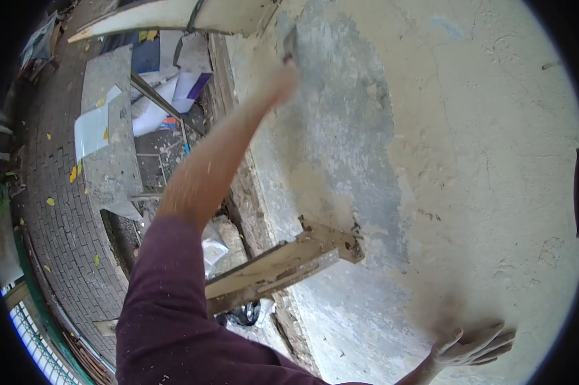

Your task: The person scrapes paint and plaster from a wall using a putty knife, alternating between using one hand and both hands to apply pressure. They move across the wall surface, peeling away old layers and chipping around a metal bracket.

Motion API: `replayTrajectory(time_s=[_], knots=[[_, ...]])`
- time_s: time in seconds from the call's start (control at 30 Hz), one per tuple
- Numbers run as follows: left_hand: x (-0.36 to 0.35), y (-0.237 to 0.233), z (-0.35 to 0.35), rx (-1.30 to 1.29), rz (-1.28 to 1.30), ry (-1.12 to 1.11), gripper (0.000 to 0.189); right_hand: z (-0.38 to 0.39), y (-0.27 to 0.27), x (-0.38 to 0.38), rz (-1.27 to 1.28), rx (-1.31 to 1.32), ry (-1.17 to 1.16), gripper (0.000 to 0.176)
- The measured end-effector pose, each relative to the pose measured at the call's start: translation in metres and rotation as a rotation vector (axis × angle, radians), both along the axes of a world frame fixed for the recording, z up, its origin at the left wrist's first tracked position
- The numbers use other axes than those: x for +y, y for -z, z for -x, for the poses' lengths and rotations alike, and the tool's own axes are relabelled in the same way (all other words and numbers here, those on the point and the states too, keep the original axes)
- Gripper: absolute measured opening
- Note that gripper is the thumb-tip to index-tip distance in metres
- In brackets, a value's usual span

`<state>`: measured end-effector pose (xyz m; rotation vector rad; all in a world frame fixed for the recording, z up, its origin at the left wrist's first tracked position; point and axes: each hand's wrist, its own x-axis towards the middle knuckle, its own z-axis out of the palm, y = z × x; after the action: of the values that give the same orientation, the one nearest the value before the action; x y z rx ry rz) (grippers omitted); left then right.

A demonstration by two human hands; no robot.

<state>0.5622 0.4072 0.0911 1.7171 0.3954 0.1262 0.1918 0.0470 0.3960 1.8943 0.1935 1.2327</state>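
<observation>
My left hand [472, 346] is at the lower right, its fingers spread against or close to the cream wall [482, 192]. The other arm, in a maroon sleeve, stretches up to the top centre. There my right hand [284, 83] is closed and blurred by motion beside a scraped grey patch [340, 96] of the wall. A small dark thing shows at its fingertips, too blurred to name. Old paint ends in a ragged edge around the grey patch.
A wooden beam [270, 273] juts from the wall below my right arm, and another board [154, 20] crosses the top. On the left stand a dusty plank [113, 173] with a pale sheet [92, 133], metal bars and debris, above brick paving [61, 224] with yellow leaves.
</observation>
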Motion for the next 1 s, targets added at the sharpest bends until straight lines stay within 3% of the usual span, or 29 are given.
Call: replayTrajectory(time_s=[0.07, 0.1, 0.17, 0.23, 0.27, 0.33, 0.37, 0.4, 0.43, 0.5, 0.6, 0.67, 0.73, 0.8, 0.83, 0.9, 0.97, 1.0], knots=[[-0.024, 0.001, 0.024, -0.489, -0.137, -0.336, 0.026, 0.001, -0.001, 0.005, 0.001, 0.022, 0.027, 0.073], [-0.012, -0.022, 0.022, -0.528, -0.142, -0.306, 0.031, 0.002, -0.001, 0.003, 0.006, 0.021, 0.044, 0.074], [0.028, -0.06, -0.027, -0.143, -0.137, -0.143, 0.036, 0.001, -0.001, 0.005, 0.012, 0.032, 0.037, 0.074], [0.074, -0.083, -0.081, 0.098, -0.81, 0.47, 0.035, 0.0, 0.0, 0.008, 0.022, 0.038, 0.03, 0.075], [0.069, -0.077, -0.077, 0.091, -0.796, 0.471, 0.035, -0.002, -0.001, 0.007, 0.036, 0.034, 0.033, 0.075], [0.042, -0.058, -0.041, -0.052, 0.119, -0.005, 0.037, -0.001, -0.001, 0.006, 0.04, 0.044, 0.028, 0.075], [0.028, -0.041, -0.009, -0.113, 0.023, -0.055, 0.038, -0.002, -0.002, 0.006, 0.06, 0.053, 0.014, 0.074], [0.009, 0.027, -0.016, -0.318, -0.115, -0.156, 0.039, -0.001, -0.003, 0.006, 0.048, 0.063, 0.013, 0.074], [-0.017, 0.072, 0.005, -0.333, -0.359, -0.324, 0.039, 0.0, -0.004, 0.008, 0.042, 0.065, 0.023, 0.074], [-0.027, 0.054, 0.07, 0.104, 0.317, -0.097, 0.033, -0.002, -0.002, 0.009, 0.031, 0.056, 0.029, 0.075], [-0.004, 0.088, 0.043, 0.223, 0.491, -0.046, 0.032, 0.001, 0.013, 0.009, -0.178, 0.096, 0.001, 0.082], [-0.002, 0.068, 0.051, 0.276, 0.549, -0.013, 0.032, 0.001, 0.01, 0.011, -0.249, 0.12, -0.003, 0.086], [-0.008, 0.021, 0.078, 0.167, 0.395, 0.03, 0.03, -0.002, 0.007, 0.022, -0.119, 0.1, 0.044, 0.085], [-0.007, 0.011, 0.074, 0.054, 0.284, 0.009, 0.03, -0.006, 0.008, 0.018, -0.115, 0.097, 0.016, 0.085], [-0.009, 0.012, 0.074, -0.05, 0.176, -0.009, 0.03, -0.006, 0.008, 0.017, -0.107, 0.102, -0.006, 0.085], [0.022, 0.075, -0.016, -0.2, -0.213, -0.008, 0.02, -0.002, 0.011, 0.01, -0.163, 0.107, -0.002, 0.086], [0.081, 0.092, -0.082, -0.248, -0.576, 0.514, 0.009, -0.004, 0.014, 0.012, -0.201, 0.113, -0.001, 0.086], [0.083, 0.103, -0.094, -0.253, -0.563, 0.515, 0.009, -0.004, 0.015, 0.01, -0.19, 0.117, -0.016, 0.087]])
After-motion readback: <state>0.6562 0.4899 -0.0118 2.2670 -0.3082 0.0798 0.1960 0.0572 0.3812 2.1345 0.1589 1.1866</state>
